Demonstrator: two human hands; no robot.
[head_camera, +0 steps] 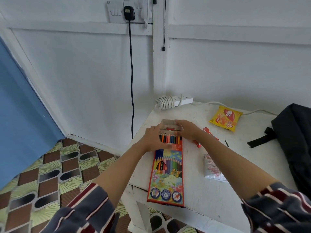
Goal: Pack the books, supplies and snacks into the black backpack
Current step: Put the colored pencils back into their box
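- While the left hand (pixel 152 138) clamps the pencil box (pixel 168 174), its flap (pixel 169 125) gapes; tilted, the pencils (pixel 170 139) could spill.
- The right hand (pixel 188 130) lays its fingers on that flap; whether it is pinching, I cannot tell.

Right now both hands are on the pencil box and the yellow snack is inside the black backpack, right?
No. In the head view the yellow snack lies on the table, outside the black backpack. Left hand and right hand are on the pencil box.
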